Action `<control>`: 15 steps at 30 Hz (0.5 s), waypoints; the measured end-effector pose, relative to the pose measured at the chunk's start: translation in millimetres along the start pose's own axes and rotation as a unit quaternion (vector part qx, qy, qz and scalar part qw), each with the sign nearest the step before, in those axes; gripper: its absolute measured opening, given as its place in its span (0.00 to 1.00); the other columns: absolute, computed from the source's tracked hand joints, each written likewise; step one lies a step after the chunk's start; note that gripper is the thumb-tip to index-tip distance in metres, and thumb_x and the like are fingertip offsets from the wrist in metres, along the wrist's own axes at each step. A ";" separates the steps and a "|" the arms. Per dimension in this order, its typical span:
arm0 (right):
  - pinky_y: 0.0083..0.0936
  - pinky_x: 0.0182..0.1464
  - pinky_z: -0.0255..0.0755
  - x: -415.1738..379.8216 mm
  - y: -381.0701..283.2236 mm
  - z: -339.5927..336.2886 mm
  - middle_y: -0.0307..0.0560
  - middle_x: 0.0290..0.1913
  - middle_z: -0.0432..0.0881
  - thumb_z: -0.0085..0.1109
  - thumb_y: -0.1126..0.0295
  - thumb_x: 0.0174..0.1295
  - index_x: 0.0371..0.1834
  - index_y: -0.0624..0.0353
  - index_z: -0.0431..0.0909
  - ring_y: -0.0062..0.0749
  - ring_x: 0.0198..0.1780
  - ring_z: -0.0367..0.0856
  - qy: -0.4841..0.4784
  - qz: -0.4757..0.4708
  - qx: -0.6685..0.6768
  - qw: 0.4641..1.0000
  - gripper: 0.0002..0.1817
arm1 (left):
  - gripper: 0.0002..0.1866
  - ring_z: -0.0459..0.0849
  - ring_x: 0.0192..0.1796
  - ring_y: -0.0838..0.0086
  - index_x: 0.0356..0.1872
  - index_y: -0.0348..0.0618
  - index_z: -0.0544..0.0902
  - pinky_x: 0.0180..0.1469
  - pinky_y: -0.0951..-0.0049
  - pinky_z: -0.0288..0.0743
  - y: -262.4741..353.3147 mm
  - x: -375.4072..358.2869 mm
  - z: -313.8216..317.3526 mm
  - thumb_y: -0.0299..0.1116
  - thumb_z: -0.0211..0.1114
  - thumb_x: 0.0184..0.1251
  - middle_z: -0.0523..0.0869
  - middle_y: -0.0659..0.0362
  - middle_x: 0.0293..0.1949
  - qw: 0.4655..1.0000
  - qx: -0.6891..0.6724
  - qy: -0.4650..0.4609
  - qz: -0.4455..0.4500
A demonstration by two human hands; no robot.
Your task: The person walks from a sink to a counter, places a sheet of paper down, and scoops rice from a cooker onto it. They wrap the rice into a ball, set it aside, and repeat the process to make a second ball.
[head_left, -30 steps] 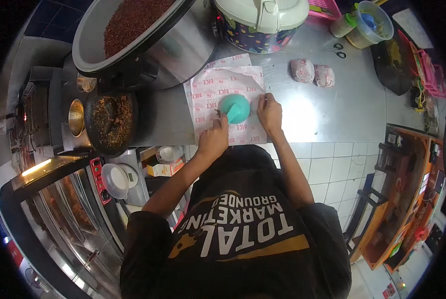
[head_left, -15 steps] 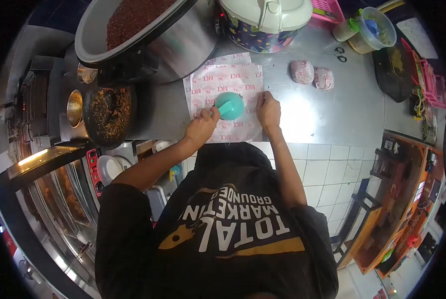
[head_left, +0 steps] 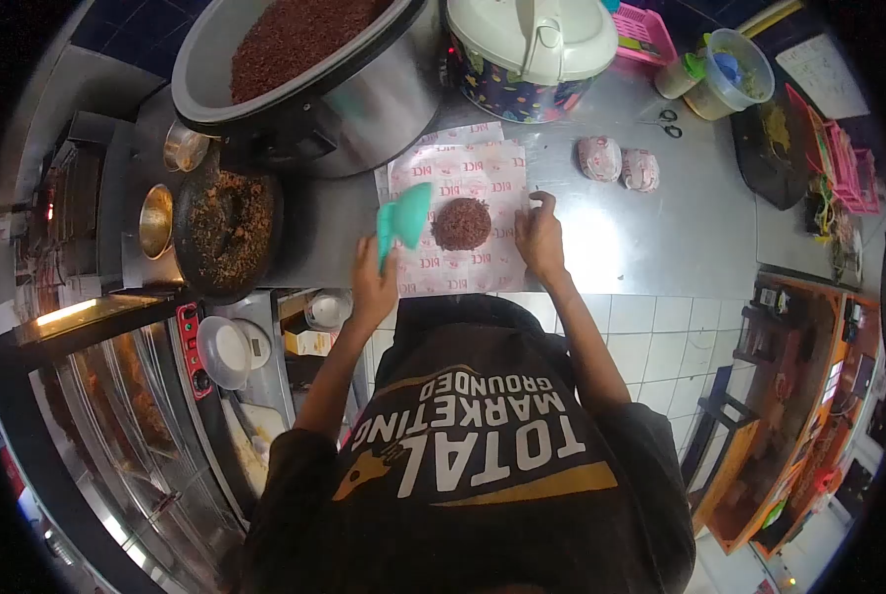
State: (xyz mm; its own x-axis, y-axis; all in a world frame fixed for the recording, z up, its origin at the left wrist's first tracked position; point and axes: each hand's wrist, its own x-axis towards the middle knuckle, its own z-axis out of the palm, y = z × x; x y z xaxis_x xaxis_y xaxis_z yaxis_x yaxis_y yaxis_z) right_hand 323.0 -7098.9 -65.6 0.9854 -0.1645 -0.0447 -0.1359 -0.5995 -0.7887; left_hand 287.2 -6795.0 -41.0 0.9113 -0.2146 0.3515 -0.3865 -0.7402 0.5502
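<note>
My left hand (head_left: pixel 375 282) grips the handle of a turquoise plastic scoop (head_left: pixel 410 218), tilted over the left side of the wrapping paper (head_left: pixel 433 275). That white paper carries red printing, and a second sheet shows behind it. On its middle sits a rounded mound of reddish-brown rice (head_left: pixel 462 225), apart from the scoop. At the paper's right edge rests my right hand (head_left: pixel 542 240), fingers bent, thumb and index finger apart, nothing visible between them. Two wrapped bundles (head_left: pixel 599 158) in similar paper lie farther right on the steel counter (head_left: pixel 651 238).
A large cooker (head_left: pixel 384 89) with reddish-brown rice stands back left, beside a lidded, patterned rice cooker (head_left: pixel 532 59). On the left is a dark mortar (head_left: pixel 227 233) with crumbly brown food. Scissors (head_left: pixel 670 123) and a clear tub (head_left: pixel 730 69) lie back right.
My left hand lifted the scoop off the paper and moved it left, uncovering the rice mound. My right hand stays by the paper's right edge, its index finger now raised.
</note>
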 end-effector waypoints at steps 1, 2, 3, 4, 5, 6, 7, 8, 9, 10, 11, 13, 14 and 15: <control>0.53 0.35 0.74 -2.8 0.1 -2.4 0.63 0.25 0.81 0.57 0.74 0.67 0.57 0.66 0.62 0.64 0.31 0.82 -0.007 -0.013 0.005 1.000 0.20 | 0.15 0.83 0.31 0.55 0.60 0.37 0.68 0.39 0.60 0.77 -18.7 -12.1 -2.1 0.33 0.51 0.79 0.81 0.46 0.39 0.988 -0.107 -0.008 -0.114; 0.53 0.35 0.74 -6.9 -1.7 -6.7 0.63 0.26 0.81 0.56 0.75 0.67 0.58 0.65 0.61 0.64 0.32 0.82 -0.016 -0.026 0.009 0.999 0.20 | 0.14 0.82 0.29 0.60 0.58 0.38 0.69 0.36 0.62 0.76 -43.6 -31.2 -0.3 0.35 0.51 0.80 0.81 0.49 0.35 0.951 -0.212 -0.014 -0.226; 0.53 0.36 0.74 -11.8 -4.0 -11.8 0.64 0.26 0.81 0.55 0.76 0.67 0.58 0.65 0.61 0.65 0.32 0.82 -0.026 -0.039 0.013 0.999 0.19 | 0.14 0.81 0.27 0.64 0.57 0.38 0.70 0.34 0.64 0.76 -52.9 -39.6 -6.3 0.36 0.50 0.81 0.81 0.51 0.32 0.890 -0.312 -0.019 -0.332; 0.53 0.38 0.75 -17.4 -6.1 -18.3 0.65 0.33 0.83 0.54 0.79 0.65 0.55 0.63 0.66 0.65 0.34 0.82 -0.039 -0.045 0.024 0.998 0.16 | 0.13 0.81 0.25 0.67 0.55 0.38 0.71 0.32 0.65 0.75 -63.2 -46.5 -12.2 0.37 0.50 0.82 0.81 0.53 0.29 0.879 -0.326 -0.005 -0.347; 0.52 0.39 0.75 -19.7 -4.2 -22.6 0.63 0.36 0.83 0.54 0.79 0.64 0.54 0.62 0.68 0.64 0.35 0.82 -0.055 -0.094 -0.003 0.994 0.15 | 0.13 0.80 0.24 0.70 0.52 0.38 0.72 0.30 0.65 0.75 -65.3 -42.8 -23.0 0.38 0.49 0.82 0.80 0.56 0.27 0.869 -0.340 0.010 -0.360; 0.52 0.40 0.76 -20.7 0.4 -26.8 0.62 0.38 0.83 0.53 0.80 0.63 0.52 0.61 0.70 0.64 0.36 0.82 -0.071 -0.143 -0.029 0.987 0.14 | 0.13 0.80 0.23 0.73 0.50 0.39 0.74 0.28 0.66 0.74 -70.5 -41.5 -28.9 0.39 0.48 0.83 0.79 0.58 0.24 0.858 -0.353 0.025 -0.373; 0.51 0.41 0.76 -23.6 4.6 -30.1 0.61 0.41 0.82 0.53 0.81 0.62 0.50 0.59 0.73 0.63 0.37 0.83 -0.087 -0.191 -0.054 0.976 0.14 | 0.14 0.80 0.22 0.73 0.49 0.38 0.74 0.27 0.65 0.74 -74.5 -40.9 -32.7 0.40 0.48 0.83 0.79 0.57 0.25 0.862 -0.331 0.019 -0.383; 0.48 0.43 0.78 -27.4 0.7 -39.3 0.57 0.46 0.81 0.53 0.83 0.57 0.46 0.57 0.78 0.60 0.40 0.83 -0.139 -0.183 -0.075 0.970 0.14 | 0.14 0.80 0.21 0.72 0.48 0.38 0.74 0.26 0.65 0.74 -80.9 -41.0 -35.3 0.40 0.48 0.83 0.78 0.56 0.25 0.866 -0.309 0.013 -0.394; 0.47 0.43 0.78 -29.0 0.3 -43.7 0.57 0.46 0.81 0.54 0.83 0.56 0.47 0.59 0.78 0.59 0.41 0.83 -0.165 -0.183 -0.088 0.965 0.16 | 0.14 0.80 0.21 0.71 0.47 0.38 0.74 0.26 0.64 0.74 -90.3 -41.2 -36.2 0.40 0.48 0.83 0.78 0.55 0.25 0.869 -0.286 0.007 -0.403; 0.46 0.44 0.78 -30.1 -0.4 -47.1 0.57 0.46 0.81 0.55 0.83 0.55 0.48 0.60 0.78 0.58 0.42 0.83 -0.190 -0.183 -0.101 0.959 0.17 | 0.15 0.84 0.24 0.62 0.46 0.36 0.75 0.29 0.59 0.77 -98.0 -41.1 -32.8 0.40 0.49 0.82 0.82 0.48 0.28 0.900 -0.154 -0.002 -0.408; 0.45 0.45 0.78 -32.1 -3.0 -49.3 0.58 0.46 0.81 0.56 0.82 0.54 0.49 0.61 0.79 0.57 0.44 0.84 -0.215 -0.183 -0.115 0.952 0.18 | 0.16 0.84 0.26 0.58 0.45 0.36 0.76 0.30 0.56 0.77 -107.6 -43.5 -27.3 0.40 0.50 0.81 0.83 0.46 0.30 0.936 -0.058 0.014 -0.346; 0.44 0.47 0.80 -35.2 -14.8 -52.3 0.55 0.47 0.82 0.57 0.81 0.55 0.51 0.60 0.79 0.55 0.44 0.84 -0.215 -0.206 -0.148 0.943 0.19 | 0.17 0.86 0.28 0.50 0.42 0.35 0.78 0.32 0.50 0.78 -119.4 -47.4 -18.6 0.40 0.51 0.80 0.85 0.41 0.34 0.969 0.135 0.040 -0.206; 0.44 0.47 0.80 -36.9 -16.9 -52.3 0.54 0.48 0.82 0.57 0.81 0.55 0.51 0.60 0.79 0.54 0.45 0.84 -0.207 -0.230 -0.155 0.938 0.19 | 0.18 0.86 0.34 0.43 0.39 0.35 0.81 0.36 0.44 0.78 -113.7 -44.3 -21.3 0.41 0.51 0.78 0.86 0.39 0.39 0.956 0.156 -0.004 -0.250; 0.43 0.48 0.80 -38.9 -17.8 -52.6 0.54 0.49 0.82 0.58 0.81 0.55 0.51 0.59 0.79 0.54 0.46 0.84 -0.198 -0.252 -0.163 0.933 0.19 | 0.18 0.86 0.35 0.44 0.38 0.35 0.81 0.37 0.45 0.78 -105.3 -39.0 -25.7 0.41 0.51 0.78 0.86 0.40 0.39 0.941 0.194 -0.037 -0.275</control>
State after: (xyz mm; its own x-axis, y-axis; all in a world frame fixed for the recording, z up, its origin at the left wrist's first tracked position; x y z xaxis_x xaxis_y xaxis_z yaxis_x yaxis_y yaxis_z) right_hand 281.7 -7123.1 -17.6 0.8845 0.4665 0.0066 0.3943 -0.7399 -0.5450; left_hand 288.7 -6692.3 -93.1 0.9713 0.2357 0.0319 0.2145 -0.9258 0.3112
